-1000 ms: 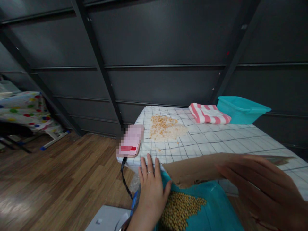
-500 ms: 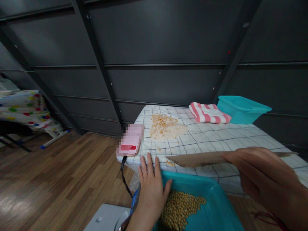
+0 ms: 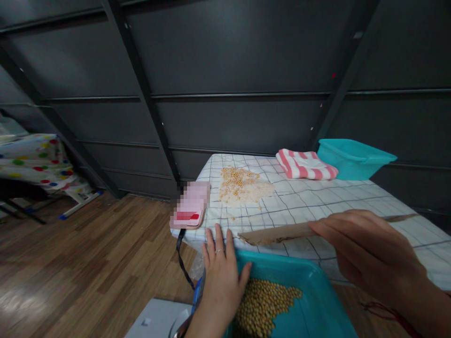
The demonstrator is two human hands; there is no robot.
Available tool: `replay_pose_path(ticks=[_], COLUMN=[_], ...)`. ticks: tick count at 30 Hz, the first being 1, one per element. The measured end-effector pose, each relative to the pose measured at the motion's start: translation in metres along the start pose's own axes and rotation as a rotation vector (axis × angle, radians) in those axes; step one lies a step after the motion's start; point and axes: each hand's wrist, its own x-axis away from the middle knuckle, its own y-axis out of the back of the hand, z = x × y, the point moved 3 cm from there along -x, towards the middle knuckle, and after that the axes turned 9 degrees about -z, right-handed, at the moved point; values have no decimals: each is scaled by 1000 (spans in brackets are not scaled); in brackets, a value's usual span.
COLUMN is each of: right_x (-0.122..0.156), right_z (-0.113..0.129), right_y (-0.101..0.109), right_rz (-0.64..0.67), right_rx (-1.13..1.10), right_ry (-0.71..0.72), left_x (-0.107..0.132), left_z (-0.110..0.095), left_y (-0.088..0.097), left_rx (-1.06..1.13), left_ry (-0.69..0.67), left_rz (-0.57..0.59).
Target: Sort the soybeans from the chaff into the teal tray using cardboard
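My left hand (image 3: 222,278) grips the near left corner of a teal tray (image 3: 317,295) that holds a heap of yellow beans (image 3: 265,306); a ring shows on one finger. My right hand (image 3: 369,253) is closed on a strip of brown cardboard (image 3: 278,232), held nearly flat above the table's front edge, just beyond the tray. Farther back on the checked tablecloth (image 3: 317,197) lies a spread pile of beans mixed with pale grains (image 3: 243,185).
A pink phone (image 3: 190,205) with a black strap lies at the table's left corner. A red-and-white striped cloth (image 3: 305,165) and a second teal tub (image 3: 354,158) sit at the back right. Dark metal wall behind, wooden floor to the left, a white object (image 3: 155,320) below.
The cardboard, which was tilted over the tray and hid part of it, has been lifted off and carried forward over the table edge by my right hand. My left hand has stayed put.
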Motion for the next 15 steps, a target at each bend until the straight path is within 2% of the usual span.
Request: replay_pose_path(ticks=[8,15], right_x=[1,6], right_z=[4,9], right_y=[7,18], right_rz=[-6,-29], right_rx=[-32,18], right_ry=[23,9], left_x=[-1,-2], left_z=[3,4], left_y=[-1,1], left_rx=[-6,19], left_ry=[4,7], left_rz=[-38,11])
